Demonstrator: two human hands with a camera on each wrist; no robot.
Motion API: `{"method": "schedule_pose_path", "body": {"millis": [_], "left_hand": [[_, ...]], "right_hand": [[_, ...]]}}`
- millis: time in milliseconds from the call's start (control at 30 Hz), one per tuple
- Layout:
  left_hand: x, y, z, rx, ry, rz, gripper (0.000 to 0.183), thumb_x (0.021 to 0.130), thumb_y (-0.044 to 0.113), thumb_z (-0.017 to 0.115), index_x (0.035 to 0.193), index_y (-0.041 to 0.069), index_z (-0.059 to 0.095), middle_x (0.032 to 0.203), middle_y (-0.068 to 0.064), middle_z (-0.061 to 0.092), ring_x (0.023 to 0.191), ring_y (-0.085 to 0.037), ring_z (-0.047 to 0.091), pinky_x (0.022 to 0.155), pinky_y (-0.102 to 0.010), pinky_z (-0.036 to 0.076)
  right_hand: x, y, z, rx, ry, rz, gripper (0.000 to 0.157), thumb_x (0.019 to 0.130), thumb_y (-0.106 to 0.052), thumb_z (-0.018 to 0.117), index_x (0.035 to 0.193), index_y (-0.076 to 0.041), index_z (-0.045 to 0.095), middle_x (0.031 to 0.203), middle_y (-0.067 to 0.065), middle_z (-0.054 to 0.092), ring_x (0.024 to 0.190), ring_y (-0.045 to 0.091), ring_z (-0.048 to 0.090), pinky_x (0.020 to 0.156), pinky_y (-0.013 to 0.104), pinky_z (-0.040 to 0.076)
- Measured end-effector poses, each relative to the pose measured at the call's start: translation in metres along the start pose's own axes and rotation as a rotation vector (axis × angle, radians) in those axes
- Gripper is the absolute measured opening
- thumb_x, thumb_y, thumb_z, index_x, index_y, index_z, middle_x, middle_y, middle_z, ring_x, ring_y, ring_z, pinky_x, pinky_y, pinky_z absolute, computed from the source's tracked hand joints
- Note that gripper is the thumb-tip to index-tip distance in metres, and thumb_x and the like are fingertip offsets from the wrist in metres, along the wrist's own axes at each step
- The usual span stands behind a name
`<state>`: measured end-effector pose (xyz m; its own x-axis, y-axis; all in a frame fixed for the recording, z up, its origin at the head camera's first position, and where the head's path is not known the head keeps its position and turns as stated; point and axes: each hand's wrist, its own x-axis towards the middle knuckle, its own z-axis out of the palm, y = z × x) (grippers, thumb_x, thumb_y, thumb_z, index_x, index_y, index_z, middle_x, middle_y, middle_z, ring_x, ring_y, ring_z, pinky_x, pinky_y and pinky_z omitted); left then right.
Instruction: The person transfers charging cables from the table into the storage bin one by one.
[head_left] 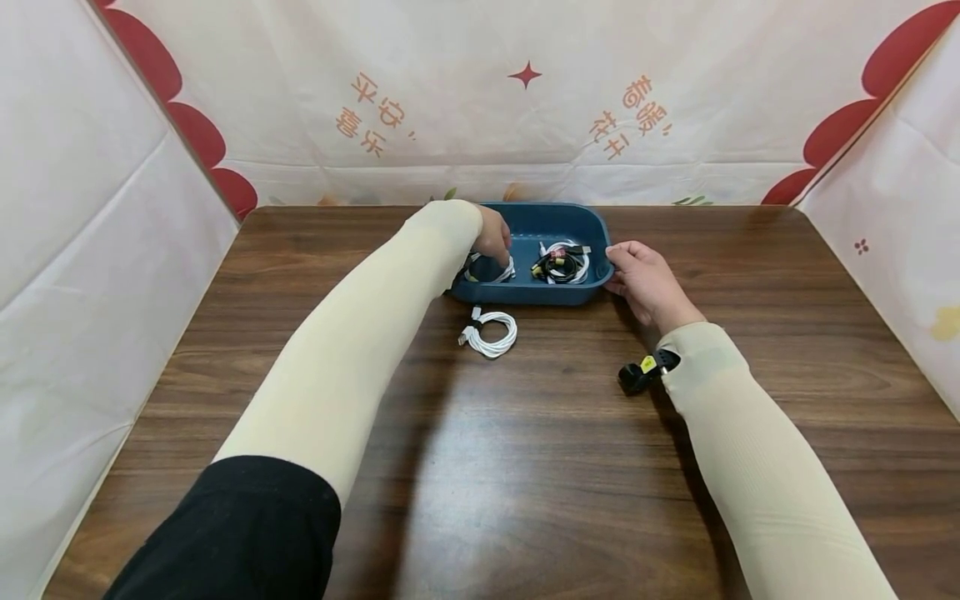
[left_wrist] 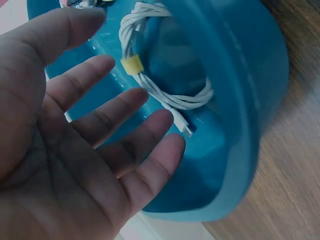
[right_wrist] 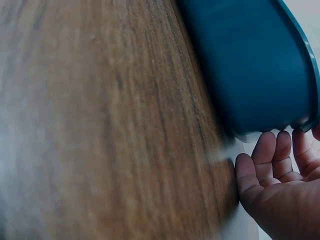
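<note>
A blue plastic bin (head_left: 525, 294) stands at the back of the table. My left hand (head_left: 492, 236) reaches into its left part, fingers loosely spread in the left wrist view above a coiled white cable (left_wrist: 185, 102) with a yellow tie (left_wrist: 132, 65). My right hand (head_left: 647, 282) grips the bin's right rim; in the right wrist view its fingertips (right_wrist: 266, 142) lie against the outer wall. Black and white coiled cables (head_left: 562, 263) lie together in the bin's right part. Just in front of the bin, another coiled white cable (head_left: 512, 333) rests on the table.
The brown wooden table (head_left: 525, 467) extends in front of the bin. White printed cloth (head_left: 480, 108) hangs behind it and along both sides. A black wrist camera (head_left: 637, 379) is strapped to the right wrist.
</note>
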<state>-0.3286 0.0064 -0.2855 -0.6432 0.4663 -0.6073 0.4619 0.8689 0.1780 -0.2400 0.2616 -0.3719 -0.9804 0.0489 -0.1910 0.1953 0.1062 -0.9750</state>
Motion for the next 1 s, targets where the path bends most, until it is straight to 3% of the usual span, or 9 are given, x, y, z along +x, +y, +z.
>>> {"method": "schedule_pose_path", "body": {"millis": [200, 367, 567, 767, 1000], "left_hand": [[-0.021, 0.014, -0.005, 0.004, 0.021, 0.125, 0.061, 0.099, 0.046, 0.055, 0.152, 0.018, 0.042, 0.154, -0.003, 0.039, 0.136, -0.021, 0.041, 0.104, -0.039, 0.041], [-0.039, 0.021, 0.002, 0.069, 0.126, 0.225, 0.057, 0.100, 0.041, 0.057, 0.150, 0.019, 0.044, 0.153, -0.005, 0.041, 0.136, -0.022, 0.041, 0.108, -0.038, 0.037], [-0.064, 0.023, 0.025, 0.105, 0.246, 0.318, 0.054, 0.098, 0.036, 0.060, 0.148, 0.018, 0.047, 0.152, -0.006, 0.042, 0.141, -0.024, 0.036, 0.113, -0.039, 0.031], [-0.084, 0.024, 0.057, 0.157, 0.386, 0.438, 0.050, 0.097, 0.033, 0.063, 0.143, 0.017, 0.054, 0.143, -0.006, 0.049, 0.131, -0.024, 0.046, 0.109, -0.036, 0.035], [-0.095, 0.029, 0.089, 0.230, 0.404, 0.528, 0.050, 0.096, 0.035, 0.064, 0.143, 0.020, 0.054, 0.148, -0.007, 0.045, 0.137, -0.024, 0.038, 0.112, -0.035, 0.032]], "right_hand": [[0.001, -0.002, -0.001, 0.015, -0.009, -0.007, 0.032, 0.104, -0.032, 0.051, 0.114, -0.002, 0.052, 0.109, 0.006, 0.049, 0.089, 0.012, 0.056, 0.091, 0.032, 0.050], [0.000, -0.003, -0.001, -0.012, 0.000, 0.007, 0.035, 0.105, -0.034, 0.050, 0.117, -0.002, 0.052, 0.109, 0.007, 0.048, 0.089, 0.013, 0.054, 0.092, 0.033, 0.049], [-0.001, -0.001, 0.001, -0.012, -0.007, 0.014, 0.035, 0.105, -0.034, 0.050, 0.116, -0.001, 0.052, 0.109, 0.007, 0.049, 0.092, 0.014, 0.054, 0.092, 0.033, 0.048], [0.000, 0.001, 0.002, 0.024, 0.008, 0.000, 0.033, 0.104, -0.031, 0.052, 0.114, 0.000, 0.052, 0.106, 0.008, 0.050, 0.089, 0.013, 0.055, 0.086, 0.030, 0.050], [0.001, 0.001, 0.004, 0.025, 0.005, -0.004, 0.032, 0.104, -0.031, 0.051, 0.114, -0.001, 0.052, 0.106, 0.006, 0.050, 0.089, 0.013, 0.055, 0.084, 0.027, 0.051]]}}
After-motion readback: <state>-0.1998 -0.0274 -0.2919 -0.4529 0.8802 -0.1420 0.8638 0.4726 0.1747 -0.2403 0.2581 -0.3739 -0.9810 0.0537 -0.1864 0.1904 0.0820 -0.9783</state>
